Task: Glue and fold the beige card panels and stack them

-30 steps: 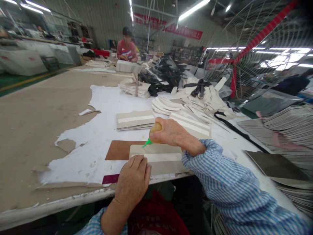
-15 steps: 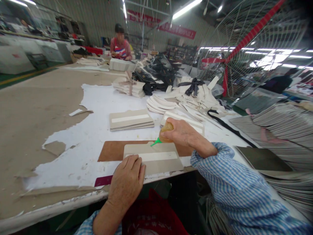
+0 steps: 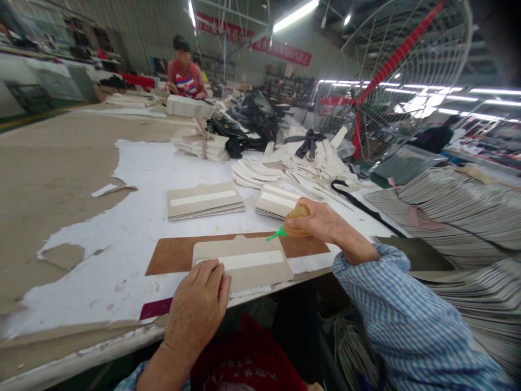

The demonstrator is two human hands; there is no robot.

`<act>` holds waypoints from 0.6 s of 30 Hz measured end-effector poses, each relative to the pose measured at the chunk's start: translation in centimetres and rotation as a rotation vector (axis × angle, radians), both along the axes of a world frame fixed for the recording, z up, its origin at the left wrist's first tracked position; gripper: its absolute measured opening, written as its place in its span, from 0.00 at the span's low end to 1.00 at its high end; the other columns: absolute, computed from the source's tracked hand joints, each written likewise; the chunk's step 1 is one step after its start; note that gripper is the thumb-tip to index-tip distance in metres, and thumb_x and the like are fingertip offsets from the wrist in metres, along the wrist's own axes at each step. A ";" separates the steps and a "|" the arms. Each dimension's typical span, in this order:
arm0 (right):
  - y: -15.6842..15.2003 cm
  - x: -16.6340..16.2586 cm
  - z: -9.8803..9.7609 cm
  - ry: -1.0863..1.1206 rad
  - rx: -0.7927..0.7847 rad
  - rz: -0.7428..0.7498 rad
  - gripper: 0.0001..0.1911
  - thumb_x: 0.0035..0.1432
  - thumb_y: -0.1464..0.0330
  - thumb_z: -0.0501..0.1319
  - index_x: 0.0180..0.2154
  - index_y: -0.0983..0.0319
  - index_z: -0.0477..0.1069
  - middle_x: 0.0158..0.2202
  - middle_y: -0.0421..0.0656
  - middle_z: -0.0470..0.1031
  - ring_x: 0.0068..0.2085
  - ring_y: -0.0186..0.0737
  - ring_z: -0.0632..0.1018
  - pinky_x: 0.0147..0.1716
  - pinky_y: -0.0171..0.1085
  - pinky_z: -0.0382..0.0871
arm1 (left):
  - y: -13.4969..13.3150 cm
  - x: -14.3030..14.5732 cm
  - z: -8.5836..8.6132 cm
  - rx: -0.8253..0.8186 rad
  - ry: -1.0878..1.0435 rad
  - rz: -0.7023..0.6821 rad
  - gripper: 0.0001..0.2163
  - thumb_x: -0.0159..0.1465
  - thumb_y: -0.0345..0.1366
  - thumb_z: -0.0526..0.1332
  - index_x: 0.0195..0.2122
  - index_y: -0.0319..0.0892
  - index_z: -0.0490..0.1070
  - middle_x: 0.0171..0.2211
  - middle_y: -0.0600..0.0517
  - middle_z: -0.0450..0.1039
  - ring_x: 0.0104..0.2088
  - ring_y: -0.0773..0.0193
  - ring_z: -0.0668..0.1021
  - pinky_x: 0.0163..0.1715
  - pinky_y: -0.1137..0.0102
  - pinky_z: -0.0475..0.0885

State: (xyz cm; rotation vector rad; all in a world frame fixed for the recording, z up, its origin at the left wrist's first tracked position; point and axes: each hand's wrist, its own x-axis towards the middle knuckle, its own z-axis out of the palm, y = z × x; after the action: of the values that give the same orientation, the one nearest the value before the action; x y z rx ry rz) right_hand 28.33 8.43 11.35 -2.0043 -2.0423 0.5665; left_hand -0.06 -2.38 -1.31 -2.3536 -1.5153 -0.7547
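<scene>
My right hand is closed round an amber squeeze glue bottle with a green nozzle. The nozzle tip is at the upper right part of a beige board panel that carries a white strip across its middle. My left hand lies flat on the panel's lower left corner, fingers stretched out. Beneath the panel is a brown board, which shows on both sides of it. Behind stand two small stacks of similar panels, a left stack and a right stack.
A dark red piece lies at the table's front edge. Further back are bundled cream strips and black material. Tall piles of grey panels and a large fan stand right. A co-worker is across the table.
The glue bottle's nozzle has moved right along the panel's upper edge. My left hand stays on the panel. The whole view has shifted a little.
</scene>
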 end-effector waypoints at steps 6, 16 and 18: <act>-0.3 1.8 -0.3 0.021 0.003 -0.055 0.11 0.54 0.58 0.63 0.32 0.58 0.68 0.29 0.42 0.73 0.31 0.42 0.71 0.28 0.40 0.57 | 0.0 -0.1 0.0 0.022 0.005 -0.007 0.09 0.67 0.32 0.61 0.47 0.35 0.72 0.45 0.42 0.76 0.47 0.52 0.77 0.49 0.55 0.78; 0.1 0.9 -0.6 0.092 -0.003 -0.018 0.12 0.53 0.57 0.64 0.31 0.58 0.67 0.27 0.41 0.72 0.29 0.40 0.71 0.24 0.37 0.56 | 0.0 0.0 0.1 0.028 0.002 -0.011 0.09 0.67 0.32 0.61 0.47 0.35 0.72 0.44 0.41 0.76 0.46 0.51 0.77 0.48 0.54 0.79; 0.3 0.5 -0.9 0.117 -0.012 0.000 0.12 0.53 0.57 0.64 0.32 0.58 0.68 0.27 0.40 0.72 0.28 0.39 0.71 0.24 0.37 0.56 | 0.0 0.0 0.0 0.020 0.003 -0.007 0.09 0.67 0.33 0.61 0.47 0.35 0.72 0.45 0.41 0.76 0.47 0.51 0.77 0.48 0.54 0.79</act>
State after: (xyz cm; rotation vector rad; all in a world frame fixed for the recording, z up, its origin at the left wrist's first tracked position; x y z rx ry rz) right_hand 28.82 8.76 10.49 -1.9292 -1.9747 0.6815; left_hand -0.09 -2.36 -1.27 -2.3459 -1.4915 -0.7636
